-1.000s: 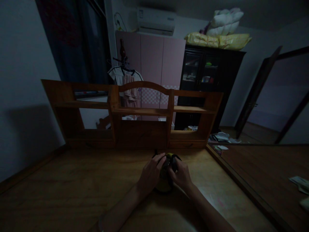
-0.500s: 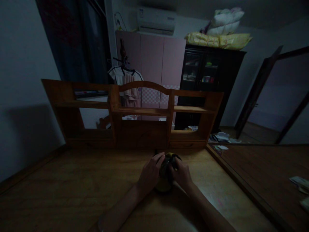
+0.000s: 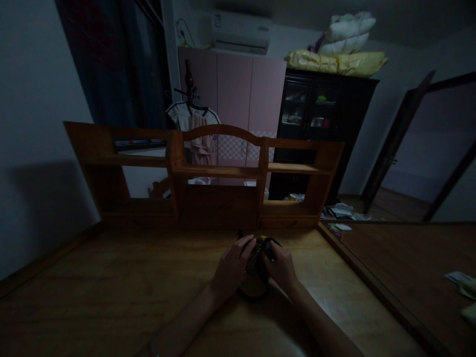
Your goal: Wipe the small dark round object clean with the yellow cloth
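A small black and olive-yellow object (image 3: 254,287) with a rounded near end rests on the wooden desk (image 3: 148,277). Dim light and my fingers hide much of it, and its kind is unclear. My left hand (image 3: 233,262) is closed over its left side, fingers bent across the top. From the right, my right hand (image 3: 280,265) pinches a dark part near its far end, with the fingers curled. Both hands are close together, with the object between them.
Along the desk's far edge stands a wooden shelf unit (image 3: 219,171). A raised wooden edge (image 3: 368,277) bounds the right side, beyond which papers (image 3: 342,212) lie. A wall (image 3: 33,148) rises at the left. Pink wardrobe (image 3: 234,89) and black cabinet (image 3: 327,109) stand behind.
Both hands keep almost the same place on the object. The right hand and the object's near end have shifted very slightly.
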The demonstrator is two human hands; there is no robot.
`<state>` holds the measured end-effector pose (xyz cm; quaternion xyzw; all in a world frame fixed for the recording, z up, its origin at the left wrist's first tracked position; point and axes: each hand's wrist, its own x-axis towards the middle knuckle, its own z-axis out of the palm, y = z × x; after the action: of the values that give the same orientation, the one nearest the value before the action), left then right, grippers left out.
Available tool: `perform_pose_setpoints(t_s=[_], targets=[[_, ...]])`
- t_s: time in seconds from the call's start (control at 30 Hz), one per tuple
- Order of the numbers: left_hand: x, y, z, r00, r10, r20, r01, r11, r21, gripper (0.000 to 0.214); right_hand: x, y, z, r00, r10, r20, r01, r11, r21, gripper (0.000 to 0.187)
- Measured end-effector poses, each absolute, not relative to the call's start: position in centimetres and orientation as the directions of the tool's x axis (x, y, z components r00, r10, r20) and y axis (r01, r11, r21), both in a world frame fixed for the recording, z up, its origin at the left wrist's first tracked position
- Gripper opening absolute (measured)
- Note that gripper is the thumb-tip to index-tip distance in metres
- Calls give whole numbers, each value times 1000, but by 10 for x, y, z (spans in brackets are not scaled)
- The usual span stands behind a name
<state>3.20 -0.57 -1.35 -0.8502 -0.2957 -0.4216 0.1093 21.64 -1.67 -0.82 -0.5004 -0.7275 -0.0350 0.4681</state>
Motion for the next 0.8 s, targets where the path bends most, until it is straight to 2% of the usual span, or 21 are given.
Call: perform_pose_setpoints(t_s=[0.23, 0.37, 0.5, 0.63, 0.7, 0.8], targets=[[33, -7, -11, 463, 386, 798, 587, -808, 50, 66, 215, -20, -4, -45, 730, 682, 754, 473, -456, 7], [35, -8, -10, 474, 429, 769, 617, -785, 57, 64, 212, -20, -6, -50, 788, 613, 674, 479, -562, 8], [37, -6, -8, 473, 497, 727, 668, -741, 72, 60, 211, -13, -14, -74, 877, 474, 418, 459, -784, 26], [39, -6, -6, 433, 580, 690, 700, -698, 148, 62, 211, -9, -15, -61, 956, 286, 97, 291, -952, 45], [40, -7, -4, 397, 629, 669, 699, -679, 224, 65, 210, -9, -11, -105, 979, 176, -72, 169, -983, 44], [39, -5, -5, 309, 690, 654, 685, -639, 350, 68, 209, -9, -6, -193, 977, 88, -326, 21, -945, 38]])
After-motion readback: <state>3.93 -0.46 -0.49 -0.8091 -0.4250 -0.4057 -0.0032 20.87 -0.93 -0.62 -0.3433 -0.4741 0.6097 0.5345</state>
